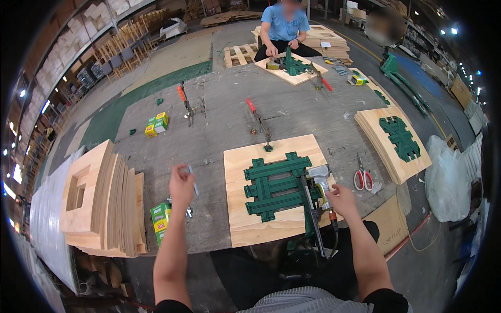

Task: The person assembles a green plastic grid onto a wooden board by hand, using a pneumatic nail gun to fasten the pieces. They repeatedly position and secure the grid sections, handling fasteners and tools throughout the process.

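Note:
My left hand (pixel 181 187) is raised over the left of the table, fingers closed on a thin grey strip that looks like staples (pixel 193 181). Below it, by my forearm, a green and yellow box (pixel 160 218) stands near small metal pieces. In front of me lies a square plywood board (pixel 237 193) with dark green straps (pixel 276 183) crossed over its middle. A silver staple gun (pixel 319 173) rests at the board's right side, its long dark magazine pointing toward me. My right hand (pixel 343 201) has bent fingers against the gun's side.
Cut-out wooden boards are stacked (pixel 104 203) at left; strapped boards (pixel 391 148) are stacked at right. Red-handled scissors (pixel 362 176), toggle clamps (pixel 257 113) and small boxes (pixel 156 125) lie around. Across the table, a person in blue (pixel 285 25) works on another board (pixel 295 78).

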Demonstrator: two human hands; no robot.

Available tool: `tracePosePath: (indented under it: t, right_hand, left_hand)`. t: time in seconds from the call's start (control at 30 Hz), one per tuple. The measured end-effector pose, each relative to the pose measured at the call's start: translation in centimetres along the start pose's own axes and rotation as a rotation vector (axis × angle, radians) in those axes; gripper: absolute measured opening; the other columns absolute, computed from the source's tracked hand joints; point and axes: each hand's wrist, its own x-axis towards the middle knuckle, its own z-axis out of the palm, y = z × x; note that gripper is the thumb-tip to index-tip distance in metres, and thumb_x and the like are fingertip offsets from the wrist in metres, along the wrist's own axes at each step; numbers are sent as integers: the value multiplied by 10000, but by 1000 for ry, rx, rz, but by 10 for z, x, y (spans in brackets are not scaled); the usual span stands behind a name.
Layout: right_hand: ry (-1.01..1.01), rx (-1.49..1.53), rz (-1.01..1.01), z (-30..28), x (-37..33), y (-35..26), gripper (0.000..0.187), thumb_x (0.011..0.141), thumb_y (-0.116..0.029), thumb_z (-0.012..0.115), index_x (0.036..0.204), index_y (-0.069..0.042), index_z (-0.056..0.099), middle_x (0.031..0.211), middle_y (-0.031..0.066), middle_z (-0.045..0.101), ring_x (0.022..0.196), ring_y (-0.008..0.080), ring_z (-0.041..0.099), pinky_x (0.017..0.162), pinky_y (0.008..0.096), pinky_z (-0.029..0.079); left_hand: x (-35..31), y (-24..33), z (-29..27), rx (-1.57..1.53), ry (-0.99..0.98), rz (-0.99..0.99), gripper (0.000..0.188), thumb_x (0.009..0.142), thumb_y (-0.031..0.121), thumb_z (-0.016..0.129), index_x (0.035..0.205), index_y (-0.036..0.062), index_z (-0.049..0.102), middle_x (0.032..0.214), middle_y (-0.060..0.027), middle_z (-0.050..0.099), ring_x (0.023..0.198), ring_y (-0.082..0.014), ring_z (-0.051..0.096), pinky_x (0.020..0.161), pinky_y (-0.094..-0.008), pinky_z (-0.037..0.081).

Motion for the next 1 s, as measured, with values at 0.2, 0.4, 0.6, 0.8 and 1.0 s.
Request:
tracePosePath:
  t: [0.2, 0.4, 0.6, 0.8, 1.0]
  right_hand:
    - [-15, -180, -16, 19, 26, -19, 622, 748, -319, 844, 1212, 42, 643, 1095, 243, 724, 1036, 393, 703, 896, 456, 547]
    - [-104, 721, -11, 6, 3, 7, 489, 810, -140, 811, 1221, 5, 590, 906, 103, 694, 761, 207, 687, 673, 353, 555]
    - [-311, 1368, -148, -6, -70, 5, 302, 932, -215, 758, 1118, -59, 579, 801, 60, 637, 638, 187, 639, 577, 338, 524]
    - [-516, 1577, -162, -14, -103, 20, 619, 883, -650, 704, 1102, -81, 595, 768, 48, 610, 639, 214, 635, 580, 364, 529]
    - [-597, 1700, -249, -12, -107, 30, 675, 887, -694, 659, 1057, -42, 642, 760, 44, 608, 629, 214, 620, 573, 331, 503]
  left_hand:
    - [-153, 27, 41, -534, -206, -318, 404, 927, -33, 663, 1315, 25, 569, 885, -27, 651, 731, -98, 608, 611, -250, 494]
    - [-238, 94, 82, -782, -405, -372, 321, 951, 1, 692, 1263, 25, 621, 976, -48, 686, 822, -107, 645, 690, -258, 531]
    - [-233, 191, 106, -589, -514, 67, 292, 960, 20, 692, 1251, 37, 680, 972, -28, 658, 812, -93, 634, 709, -251, 527]
    - [-251, 249, 103, -366, -527, 354, 306, 931, 27, 710, 1237, 36, 708, 984, -82, 648, 775, -138, 646, 690, -267, 536]
    - [-273, 265, 101, -325, -522, 484, 303, 936, 43, 697, 1238, 23, 696, 1007, -121, 656, 846, -239, 681, 717, -334, 564]
